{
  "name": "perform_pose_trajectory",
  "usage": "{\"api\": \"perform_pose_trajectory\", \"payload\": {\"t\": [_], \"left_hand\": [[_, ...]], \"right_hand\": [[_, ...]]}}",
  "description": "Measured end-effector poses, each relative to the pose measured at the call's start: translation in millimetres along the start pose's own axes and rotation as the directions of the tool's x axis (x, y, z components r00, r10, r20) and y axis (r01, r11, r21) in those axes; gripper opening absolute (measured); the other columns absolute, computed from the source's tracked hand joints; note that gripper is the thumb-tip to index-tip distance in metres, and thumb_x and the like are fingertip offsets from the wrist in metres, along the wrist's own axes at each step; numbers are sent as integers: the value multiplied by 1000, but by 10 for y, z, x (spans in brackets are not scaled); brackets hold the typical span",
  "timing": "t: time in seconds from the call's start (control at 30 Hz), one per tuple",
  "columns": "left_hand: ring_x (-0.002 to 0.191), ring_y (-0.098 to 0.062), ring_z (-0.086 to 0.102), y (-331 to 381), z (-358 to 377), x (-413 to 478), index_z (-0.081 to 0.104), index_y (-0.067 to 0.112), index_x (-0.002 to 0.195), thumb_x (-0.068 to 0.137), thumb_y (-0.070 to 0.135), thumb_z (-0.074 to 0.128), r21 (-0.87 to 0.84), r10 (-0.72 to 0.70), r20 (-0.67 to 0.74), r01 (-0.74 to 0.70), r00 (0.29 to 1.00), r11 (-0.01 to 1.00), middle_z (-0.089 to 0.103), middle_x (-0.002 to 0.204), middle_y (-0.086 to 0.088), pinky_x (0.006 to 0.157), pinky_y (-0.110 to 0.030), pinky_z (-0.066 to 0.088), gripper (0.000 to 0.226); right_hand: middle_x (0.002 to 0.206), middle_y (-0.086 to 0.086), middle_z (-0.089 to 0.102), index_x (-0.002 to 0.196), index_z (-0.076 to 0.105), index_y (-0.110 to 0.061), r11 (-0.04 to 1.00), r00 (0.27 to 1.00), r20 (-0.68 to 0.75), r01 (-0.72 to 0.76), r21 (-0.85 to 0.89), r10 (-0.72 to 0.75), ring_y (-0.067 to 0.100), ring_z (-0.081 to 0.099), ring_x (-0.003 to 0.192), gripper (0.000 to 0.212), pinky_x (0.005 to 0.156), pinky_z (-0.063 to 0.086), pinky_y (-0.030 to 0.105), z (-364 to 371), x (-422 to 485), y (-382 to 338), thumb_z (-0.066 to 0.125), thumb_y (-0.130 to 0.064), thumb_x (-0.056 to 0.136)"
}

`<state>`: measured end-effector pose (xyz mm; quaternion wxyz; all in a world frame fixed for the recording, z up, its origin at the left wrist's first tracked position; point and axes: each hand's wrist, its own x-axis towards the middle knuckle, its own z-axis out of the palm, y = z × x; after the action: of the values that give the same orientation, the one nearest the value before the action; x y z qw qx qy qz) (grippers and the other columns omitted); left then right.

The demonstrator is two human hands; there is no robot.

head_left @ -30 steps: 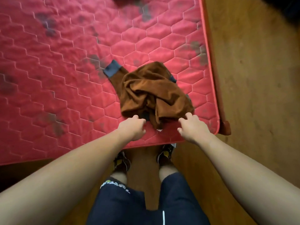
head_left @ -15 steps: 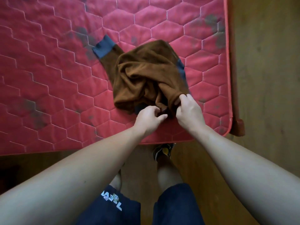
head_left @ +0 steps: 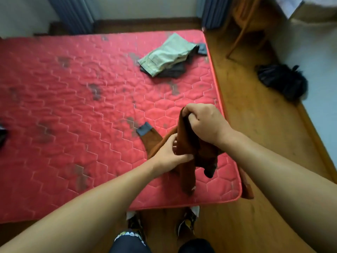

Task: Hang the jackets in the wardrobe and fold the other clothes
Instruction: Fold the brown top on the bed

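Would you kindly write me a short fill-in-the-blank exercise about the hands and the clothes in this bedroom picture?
1. The left hand grips the brown garment lower down than the ____ hand.
2. The garment's blue cuff rests on the ____ mattress.
3. The folded pile lies near the mattress's far ____ corner.
4. The dark bundle lies on the wooden ____.

Missing words: right; red; right; floor.
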<state>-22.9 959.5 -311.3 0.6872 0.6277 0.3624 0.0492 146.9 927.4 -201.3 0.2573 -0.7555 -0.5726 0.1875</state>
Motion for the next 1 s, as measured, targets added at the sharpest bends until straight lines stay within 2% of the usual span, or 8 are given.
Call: {"api": "perform_pose_trajectory", "payload": {"t": [0.13,0.3,0.43,0.53,0.67,0.77,0.9,1.0], "left_hand": [[84,-10,70,471,-304,-302,62,24,106,80,17,70,219,153,-243,-99,958,971,72,93,6,81,-44,59,28],[75,-16,54,1227,-906,-641,54,18,89,90,2,56,332,341,-399,-213,851,919,59,77,5,60,-23,41,16],[72,-17,53,1891,-1537,-987,52,23,94,97,10,48,378,462,-467,-302,754,875,59,78,-2,62,-34,43,14],[73,-24,63,2296,-1903,-1395,47,30,126,91,38,49,701,665,-274,-329,695,633,67,80,-9,67,-39,50,35],[109,-31,66,2684,-2156,-1851,-1,52,154,73,76,68,965,657,-29,-150,754,215,65,129,-6,90,-43,54,109],[105,-35,66,2740,-2356,-1970,5,48,154,76,58,71,999,685,13,-36,728,19,52,129,-2,82,-48,56,103],[101,-32,62,2740,-2736,-2085,38,33,136,84,28,61,979,671,7,-141,742,146,49,122,-1,84,-46,53,57],[98,-25,60,2715,-2996,-2170,54,22,116,79,14,55,914,741,-2,-300,672,275,60,109,-1,88,-40,50,37]], "right_hand": [[104,13,76,104,76,-12,972,983,-35,171,-161,-179,34,68,101,43,91,52,44,-638,101,-749,40,-20,82],[110,4,70,121,64,-23,790,925,42,346,-506,-378,29,67,99,30,82,54,41,-1379,93,-1430,52,-36,97],[114,5,64,145,28,-29,586,937,144,313,-748,-317,33,68,99,85,73,51,41,-1679,28,-1731,64,-72,81],[107,9,63,143,20,-28,591,945,52,245,-769,-324,36,68,88,86,66,54,43,-1762,31,-1867,69,-65,83],[101,8,64,132,28,-27,676,933,-53,218,-704,-356,34,66,84,66,63,50,40,-1848,86,-2117,65,-60,89],[100,6,64,124,33,-26,673,926,-66,220,-707,-372,32,65,84,54,63,43,37,-1803,146,-2327,60,-61,92],[94,5,63,117,37,-23,607,900,-95,206,-767,-426,32,66,81,52,61,44,36,-1706,212,-2538,55,-66,93],[92,4,63,113,40,-22,594,930,-119,121,-795,-349,32,66,82,54,63,46,37,-1633,262,-2568,63,-64,88]]}}
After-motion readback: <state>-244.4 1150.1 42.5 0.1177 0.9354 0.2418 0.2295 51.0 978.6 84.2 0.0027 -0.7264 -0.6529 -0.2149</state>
